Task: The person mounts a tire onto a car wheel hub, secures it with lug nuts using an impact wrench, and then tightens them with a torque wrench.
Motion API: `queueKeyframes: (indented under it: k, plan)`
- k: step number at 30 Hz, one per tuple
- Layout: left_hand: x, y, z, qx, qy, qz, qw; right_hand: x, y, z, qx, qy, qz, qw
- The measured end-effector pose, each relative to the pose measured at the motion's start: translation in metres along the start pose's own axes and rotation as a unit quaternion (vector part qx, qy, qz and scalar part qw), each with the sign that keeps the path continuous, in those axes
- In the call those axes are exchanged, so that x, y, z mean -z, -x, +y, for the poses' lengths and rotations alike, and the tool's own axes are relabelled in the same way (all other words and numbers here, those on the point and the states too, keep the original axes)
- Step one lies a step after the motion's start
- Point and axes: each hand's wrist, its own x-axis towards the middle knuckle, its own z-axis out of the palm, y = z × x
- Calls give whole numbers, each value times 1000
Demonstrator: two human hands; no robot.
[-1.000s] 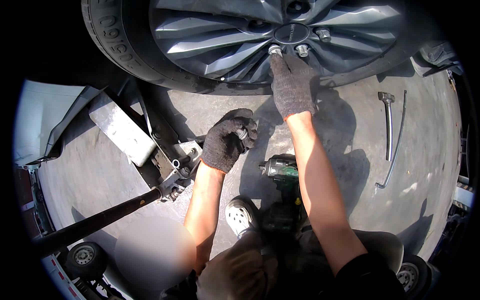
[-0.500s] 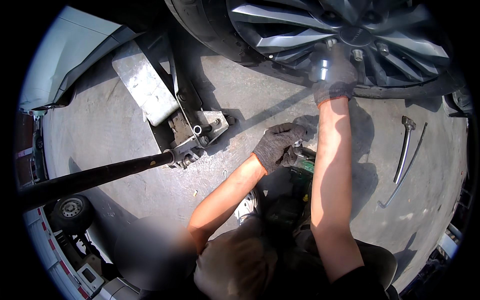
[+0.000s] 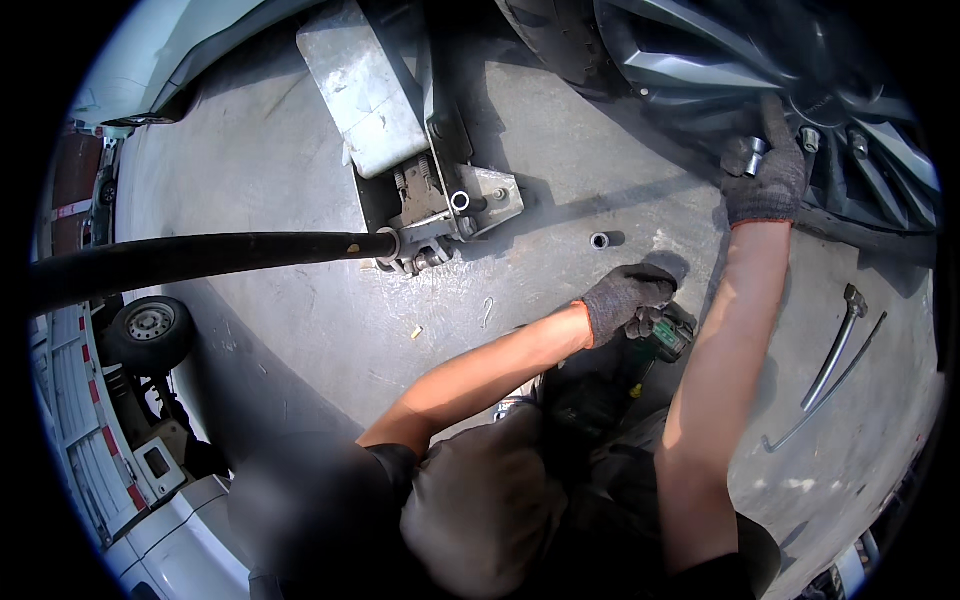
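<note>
My right hand (image 3: pixel 765 180), in a grey knit glove, reaches to the dark alloy wheel (image 3: pixel 690 40) at upper right, closed on a silver socket (image 3: pixel 755 157), one finger stretched toward the hub. Two silver lug nuts (image 3: pixel 809 138) show beside it on the wheel. My left hand (image 3: pixel 625 305), also gloved, is curled at the green-and-black impact wrench (image 3: pixel 668 340) lower down; whatever its fingers hold is hidden. A short socket (image 3: pixel 600 240) stands on the concrete floor above that hand.
A floor jack (image 3: pixel 365 90) with a long black handle (image 3: pixel 220 257) lies left. A hammer-like bar (image 3: pixel 835 350) and bent rod (image 3: pixel 790 410) lie right. A car panel (image 3: pixel 170 50) is at upper left, a white truck (image 3: pixel 95 420) and wheel (image 3: pixel 150 330) at left edge.
The view has swung rightward in the frame, showing more jack and floor. My left hand has moved toward the impact wrench; a socket now stands on the floor. My right hand remains at the wheel.
</note>
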Motion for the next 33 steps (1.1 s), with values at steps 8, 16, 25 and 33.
queueKeyframes:
  k: [8,16,25,33]
  plan:
    - [0,-3,13,-43,-77,51,995,23,-15,-7,-138,-167,-216,952]
    - [37,13,76,-132,34,-12,991,62,48,38,132,434,-371,811]
    - [20,9,110,-161,24,-27,986,74,63,27,192,367,-300,859]
    - [-13,3,97,-159,-26,-48,986,38,35,-83,465,283,48,837]
